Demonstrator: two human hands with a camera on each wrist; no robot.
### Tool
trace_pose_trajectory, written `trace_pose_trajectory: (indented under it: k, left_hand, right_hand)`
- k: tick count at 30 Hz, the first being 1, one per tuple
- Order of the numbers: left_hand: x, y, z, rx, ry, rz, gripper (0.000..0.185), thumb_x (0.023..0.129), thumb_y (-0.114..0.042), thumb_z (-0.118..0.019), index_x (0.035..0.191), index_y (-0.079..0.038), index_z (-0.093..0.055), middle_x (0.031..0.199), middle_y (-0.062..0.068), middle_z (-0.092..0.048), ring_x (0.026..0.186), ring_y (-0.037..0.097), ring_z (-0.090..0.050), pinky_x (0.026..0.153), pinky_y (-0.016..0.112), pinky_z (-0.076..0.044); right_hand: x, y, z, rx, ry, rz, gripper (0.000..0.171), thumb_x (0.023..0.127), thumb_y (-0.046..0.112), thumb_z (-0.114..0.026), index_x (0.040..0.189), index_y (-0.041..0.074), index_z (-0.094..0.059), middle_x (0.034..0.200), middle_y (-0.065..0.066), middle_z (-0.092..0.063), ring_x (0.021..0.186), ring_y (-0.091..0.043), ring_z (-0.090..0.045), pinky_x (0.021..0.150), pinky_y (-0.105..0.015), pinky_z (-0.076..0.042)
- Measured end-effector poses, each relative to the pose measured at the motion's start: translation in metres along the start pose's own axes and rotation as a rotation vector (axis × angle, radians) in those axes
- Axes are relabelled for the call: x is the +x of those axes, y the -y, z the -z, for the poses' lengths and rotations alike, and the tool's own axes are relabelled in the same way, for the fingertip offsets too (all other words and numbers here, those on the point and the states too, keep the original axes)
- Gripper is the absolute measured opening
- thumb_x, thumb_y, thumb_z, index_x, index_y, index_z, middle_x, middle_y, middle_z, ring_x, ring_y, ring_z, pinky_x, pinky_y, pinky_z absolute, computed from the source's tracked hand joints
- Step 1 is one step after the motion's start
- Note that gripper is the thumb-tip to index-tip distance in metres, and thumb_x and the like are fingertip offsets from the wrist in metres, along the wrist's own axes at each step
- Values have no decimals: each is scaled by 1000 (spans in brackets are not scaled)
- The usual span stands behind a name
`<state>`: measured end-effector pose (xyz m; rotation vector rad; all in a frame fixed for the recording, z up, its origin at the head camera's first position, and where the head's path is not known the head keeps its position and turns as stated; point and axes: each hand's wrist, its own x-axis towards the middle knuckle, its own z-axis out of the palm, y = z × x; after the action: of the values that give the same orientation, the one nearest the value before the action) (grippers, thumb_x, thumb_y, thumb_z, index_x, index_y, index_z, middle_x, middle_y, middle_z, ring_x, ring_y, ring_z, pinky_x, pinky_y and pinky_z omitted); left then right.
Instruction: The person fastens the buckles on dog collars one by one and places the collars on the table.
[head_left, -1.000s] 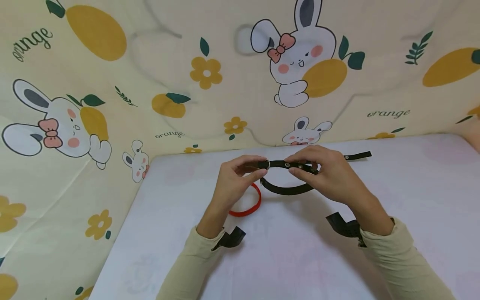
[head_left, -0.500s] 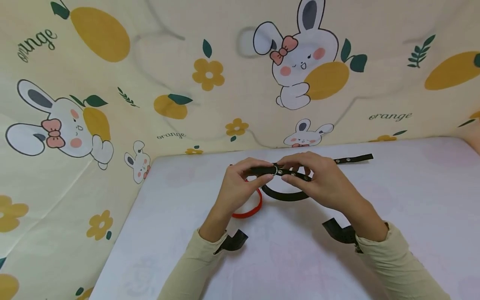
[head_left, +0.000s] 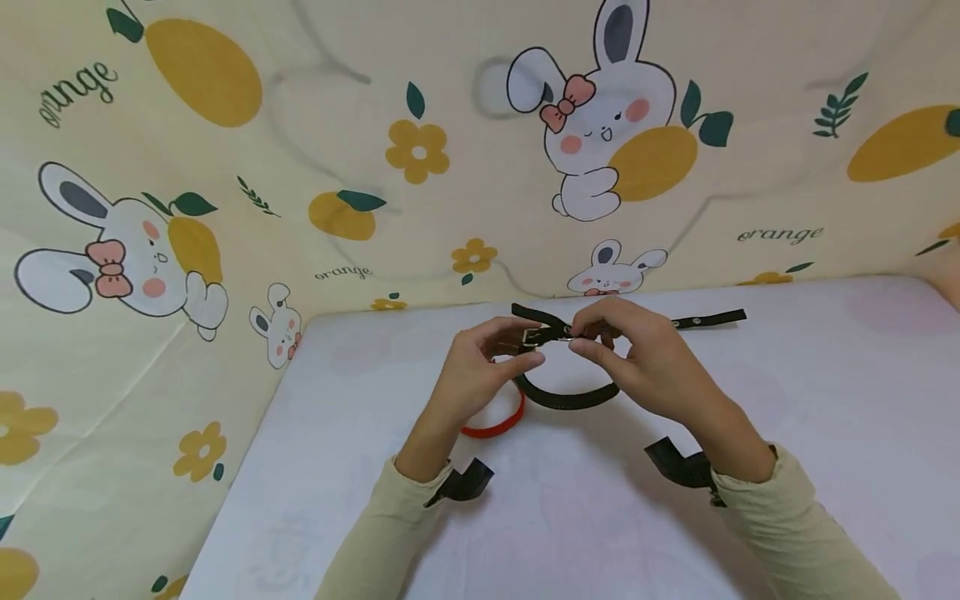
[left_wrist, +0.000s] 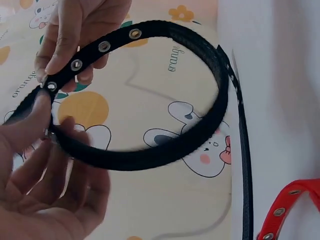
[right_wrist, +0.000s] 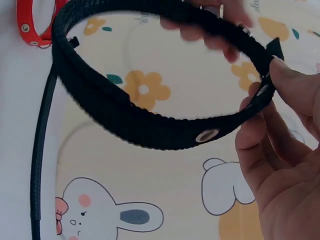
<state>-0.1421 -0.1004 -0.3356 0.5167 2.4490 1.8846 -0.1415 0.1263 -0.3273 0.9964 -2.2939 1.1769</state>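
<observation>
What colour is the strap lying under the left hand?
Red strap, clearest in the head view.

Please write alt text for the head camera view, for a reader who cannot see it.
Two hands, left hand and right hand, hold a black collar looped above a white table. A red collar and a flat black strap lie there.

Black webbing collar point(head_left: 566, 398): woven strap with metal eyelets, bent into a closed loop, held above the surface point(head_left: 825, 400). Metal buckle point(head_left: 534, 335) sits at the loop's top; strap tip projects up-left past the buckle.
</observation>
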Motion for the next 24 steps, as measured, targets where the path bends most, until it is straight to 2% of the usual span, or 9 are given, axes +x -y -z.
trace_pose_trajectory:
  k: [4, 8, 12, 16, 20, 24]
  left_hand:
    - [0, 2, -1, -23, -35, 11, 30, 85, -6, -77, 114, -5, -72, 106, 16, -74, 92, 15, -68, 84, 29, -55]
    - [-2, 0, -5, -45, -81, 7, 30, 82, -3, -78, 112, -3, -73, 105, 17, -74, 93, 18, -70, 87, 32, -56]
    - [-3, -3, -7, -33, -111, 6, 31, 82, -2, -78, 112, -3, -74, 104, 17, -75, 93, 20, -70, 89, 35, -57]
    - [-3, -4, -8, -44, -142, 22, 30, 82, -2, -79, 111, -4, -73, 103, 17, -75, 93, 20, -69, 90, 37, -55]
    - [-3, -5, -9, -70, -163, 26, 29, 81, -2, -79, 110, -3, -72, 102, 17, -75, 94, 20, -70, 92, 40, -56]
    - [-4, -5, -9, -60, -173, 13, 28, 82, -4, -79, 109, -4, -73, 101, 16, -75, 93, 18, -68, 88, 34, -56]
  right_hand:
    - [-1, 0, -1, 20, -7, -79, 20, 87, 7, -76, 99, 18, -64, 94, 13, -61, 82, 1, -55, 74, -14, -47]
    - [-2, 1, -5, 33, 18, -168, 13, 92, 14, -71, 98, 18, -61, 92, 11, -60, 81, -3, -57, 74, -17, -47]
    - [-1, 3, -5, 42, 88, -258, 14, 99, 23, -64, 111, 19, -60, 89, 7, -58, 80, -8, -57, 70, -21, -44]
    - [-1, 4, -5, 43, 106, -265, 24, 100, 23, -61, 124, 21, -62, 95, 5, -61, 84, -8, -56, 72, -22, -44]
    - [0, 4, -8, 45, 61, -244, 19, 99, 21, -62, 118, 20, -65, 108, 6, -64, 89, -5, -59, 75, -19, -46]
    - [-1, 3, -11, 34, 7, -234, 14, 97, 21, -66, 110, 20, -68, 104, 9, -66, 86, -3, -59, 73, -18, -45]
